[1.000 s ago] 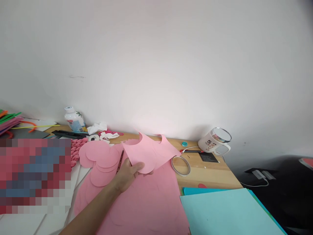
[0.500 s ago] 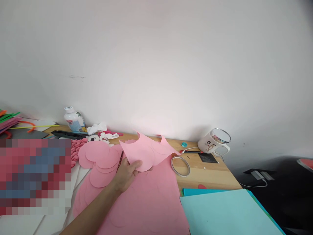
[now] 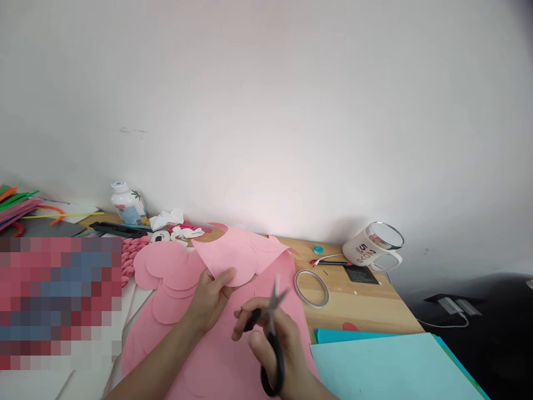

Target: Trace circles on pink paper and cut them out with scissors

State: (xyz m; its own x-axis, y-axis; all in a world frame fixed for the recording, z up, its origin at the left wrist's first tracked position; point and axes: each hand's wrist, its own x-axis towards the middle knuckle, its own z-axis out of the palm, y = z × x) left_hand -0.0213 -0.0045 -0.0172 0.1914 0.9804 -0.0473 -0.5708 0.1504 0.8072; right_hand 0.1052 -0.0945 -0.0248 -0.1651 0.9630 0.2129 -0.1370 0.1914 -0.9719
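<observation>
My left hand (image 3: 211,297) pinches the lower edge of a pink paper sheet (image 3: 233,255) with curved cut-outs along its edges, thumb on top. A little to the right, my right hand (image 3: 283,339) has its fingers in the black handles of a pair of scissors (image 3: 273,333). The blades are parted, point up and away from me, and sit just apart from the paper; they look slightly blurred. Beneath both hands lies a larger pink sheet (image 3: 237,344). Several round pink paper pieces (image 3: 170,305) overlap to the left of my left hand.
A roll of tape (image 3: 312,289), a pen (image 3: 331,263) and a white lidded mug (image 3: 372,244) stand or lie on the right. Light blue paper (image 3: 387,366) covers the front right. A white bottle (image 3: 128,204), crumpled tissue (image 3: 187,232) and a black cutter (image 3: 119,229) are along the wall.
My right hand has come into view with the scissors. My left hand and the cut pink sheet have shifted slightly left and tilted.
</observation>
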